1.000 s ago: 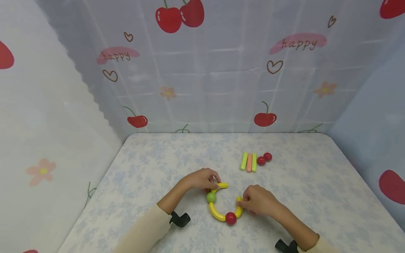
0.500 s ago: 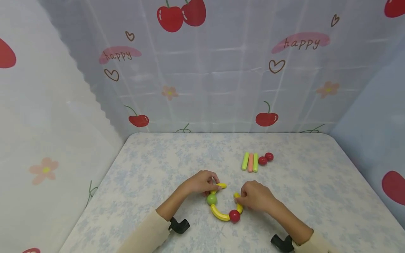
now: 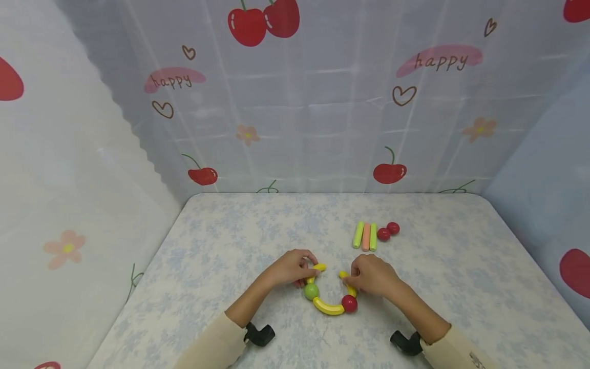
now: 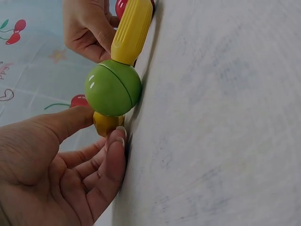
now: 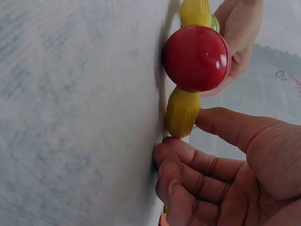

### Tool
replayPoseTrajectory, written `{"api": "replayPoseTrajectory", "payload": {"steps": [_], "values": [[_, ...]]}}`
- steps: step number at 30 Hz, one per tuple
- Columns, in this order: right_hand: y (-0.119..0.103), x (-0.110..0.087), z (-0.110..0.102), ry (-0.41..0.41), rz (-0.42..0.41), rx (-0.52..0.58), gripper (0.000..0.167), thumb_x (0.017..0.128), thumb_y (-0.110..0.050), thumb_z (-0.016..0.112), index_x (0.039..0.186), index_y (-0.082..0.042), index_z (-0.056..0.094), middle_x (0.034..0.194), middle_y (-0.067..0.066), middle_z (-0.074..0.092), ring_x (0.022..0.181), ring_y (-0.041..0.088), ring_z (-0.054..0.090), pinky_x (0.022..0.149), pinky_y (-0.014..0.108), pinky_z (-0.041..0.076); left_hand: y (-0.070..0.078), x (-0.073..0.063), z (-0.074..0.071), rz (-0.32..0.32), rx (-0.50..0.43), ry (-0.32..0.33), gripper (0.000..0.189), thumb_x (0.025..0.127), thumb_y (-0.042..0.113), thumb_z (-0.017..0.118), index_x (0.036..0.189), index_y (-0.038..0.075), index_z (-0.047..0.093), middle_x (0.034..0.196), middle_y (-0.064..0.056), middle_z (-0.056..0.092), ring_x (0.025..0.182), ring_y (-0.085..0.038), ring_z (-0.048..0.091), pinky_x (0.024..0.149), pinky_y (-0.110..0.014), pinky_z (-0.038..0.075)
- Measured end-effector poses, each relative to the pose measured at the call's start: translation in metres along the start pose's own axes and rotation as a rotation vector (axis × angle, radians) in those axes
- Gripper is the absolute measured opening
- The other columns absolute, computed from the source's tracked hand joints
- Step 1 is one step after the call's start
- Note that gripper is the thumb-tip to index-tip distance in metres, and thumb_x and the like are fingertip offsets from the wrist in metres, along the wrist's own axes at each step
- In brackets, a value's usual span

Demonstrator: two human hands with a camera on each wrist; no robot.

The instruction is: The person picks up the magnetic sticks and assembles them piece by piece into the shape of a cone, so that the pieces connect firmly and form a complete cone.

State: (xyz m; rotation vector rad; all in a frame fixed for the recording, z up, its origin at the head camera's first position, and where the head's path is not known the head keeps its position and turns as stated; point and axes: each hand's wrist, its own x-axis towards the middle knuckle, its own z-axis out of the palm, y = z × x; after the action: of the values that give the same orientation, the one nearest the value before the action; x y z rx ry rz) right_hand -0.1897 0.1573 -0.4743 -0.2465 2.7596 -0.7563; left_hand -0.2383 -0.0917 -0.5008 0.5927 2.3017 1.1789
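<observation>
Yellow curved rods and two balls form an open ring on the table, its gap at the far side. My left hand (image 3: 290,267) pinches the left curved rod (image 3: 320,267) between thumb and fingers. That rod meets a green ball (image 4: 113,88). A near curved rod (image 3: 328,308) runs from the green ball to a red ball (image 5: 196,58). From the red ball rises the right curved rod (image 5: 182,113), which my right hand (image 3: 375,275) pinches. The free ends of the two held rods point toward each other, slightly apart. Fingers partly cover both held rods.
Beyond the right hand lie two lime straight rods (image 3: 358,235), with an orange straight rod (image 3: 366,237) between them. Two small dark red balls (image 3: 384,234) sit beside them. A patterned cloth covers the table (image 3: 239,220), and printed curtains surround it.
My right hand has moved away from me and slightly inward, turning the right rod inward. The red ball has shifted right and farther off. The gap between the free ends is narrower.
</observation>
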Motion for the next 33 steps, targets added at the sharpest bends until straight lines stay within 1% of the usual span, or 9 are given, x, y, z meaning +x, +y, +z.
{"api": "replayPoseTrajectory", "payload": {"steps": [3,6,10,13,19,21,27,30,33], "values": [[0.004,0.004,-0.008,0.010,0.001,0.005,0.030,0.087,-0.031,0.081,0.067,-0.015,0.065,0.054,-0.001,0.055,0.049,0.014,0.049,0.048,0.025,0.037,-0.002,-0.001,0.001,0.000,-0.022,0.009,0.023,0.096,0.023,0.073,0.113,0.010,0.068,0.067,-0.006,0.065,0.051,-0.017,0.062,0.050,-0.029,0.055],[0.009,0.011,-0.022,0.049,-0.003,0.030,0.027,0.091,-0.031,0.078,0.074,-0.012,0.069,0.056,0.000,0.055,0.052,0.015,0.052,0.050,0.026,0.040,-0.004,-0.001,0.001,0.000,-0.048,0.025,0.022,0.096,0.024,0.073,0.113,0.011,0.069,0.067,-0.006,0.065,0.050,-0.017,0.062,0.050,-0.030,0.055],[0.024,0.021,-0.043,0.138,-0.069,0.066,0.019,0.094,-0.024,0.074,0.085,-0.006,0.073,0.062,0.000,0.059,0.055,0.015,0.054,0.051,0.029,0.044,-0.006,-0.002,0.001,0.004,-0.070,0.039,0.022,0.096,0.025,0.073,0.113,0.012,0.070,0.067,-0.007,0.066,0.049,-0.017,0.061,0.049,-0.030,0.055],[0.037,0.026,-0.056,0.227,-0.097,0.074,0.016,0.095,-0.020,0.073,0.095,-0.004,0.075,0.072,0.003,0.064,0.060,0.017,0.056,0.053,0.032,0.046,-0.008,-0.002,0.001,0.011,-0.078,0.039,0.023,0.095,0.026,0.074,0.113,0.012,0.070,0.067,-0.007,0.066,0.049,-0.017,0.061,0.049,-0.031,0.055],[0.061,0.032,-0.071,0.373,-0.053,0.074,0.024,0.095,-0.018,0.072,0.112,-0.001,0.072,0.096,0.014,0.072,0.087,0.029,0.064,0.070,0.042,0.056,-0.013,0.001,0.002,0.042,-0.085,0.029,0.023,0.096,0.026,0.073,0.114,0.013,0.070,0.066,-0.005,0.066,0.048,-0.017,0.062,0.049,-0.032,0.056],[0.068,0.033,-0.069,0.385,-0.036,0.084,0.027,0.096,-0.018,0.072,0.116,0.000,0.071,0.100,0.016,0.071,0.091,0.031,0.062,0.072,0.042,0.056,-0.016,0.001,0.002,0.051,-0.083,0.025,0.023,0.096,0.026,0.073,0.114,0.013,0.070,0.066,-0.005,0.066,0.047,-0.017,0.062,0.049,-0.032,0.056],[0.081,0.035,-0.069,0.371,-0.015,0.070,0.033,0.093,-0.016,0.075,0.119,0.003,0.070,0.098,0.015,0.069,0.086,0.029,0.058,0.064,0.032,0.050,-0.015,0.001,0.002,0.052,-0.087,0.037,0.022,0.095,0.025,0.074,0.114,0.013,0.070,0.065,-0.005,0.065,0.047,-0.016,0.061,0.048,-0.031,0.055],[0.082,0.037,-0.067,0.352,-0.004,0.048,0.034,0.092,-0.016,0.077,0.120,0.003,0.070,0.099,0.014,0.069,0.087,0.029,0.058,0.067,0.035,0.052,-0.015,0.001,0.002,0.045,-0.091,0.040,0.023,0.095,0.025,0.074,0.114,0.013,0.070,0.065,-0.004,0.065,0.047,-0.016,0.061,0.048,-0.030,0.055],[0.080,0.037,-0.065,0.325,0.000,0.014,0.035,0.091,-0.016,0.078,0.121,0.002,0.070,0.101,0.015,0.070,0.091,0.031,0.061,0.074,0.043,0.056,-0.014,-0.001,0.002,0.044,-0.092,0.045,0.022,0.095,0.025,0.074,0.114,0.014,0.071,0.066,-0.005,0.065,0.047,-0.017,0.061,0.048,-0.031,0.055]]}}
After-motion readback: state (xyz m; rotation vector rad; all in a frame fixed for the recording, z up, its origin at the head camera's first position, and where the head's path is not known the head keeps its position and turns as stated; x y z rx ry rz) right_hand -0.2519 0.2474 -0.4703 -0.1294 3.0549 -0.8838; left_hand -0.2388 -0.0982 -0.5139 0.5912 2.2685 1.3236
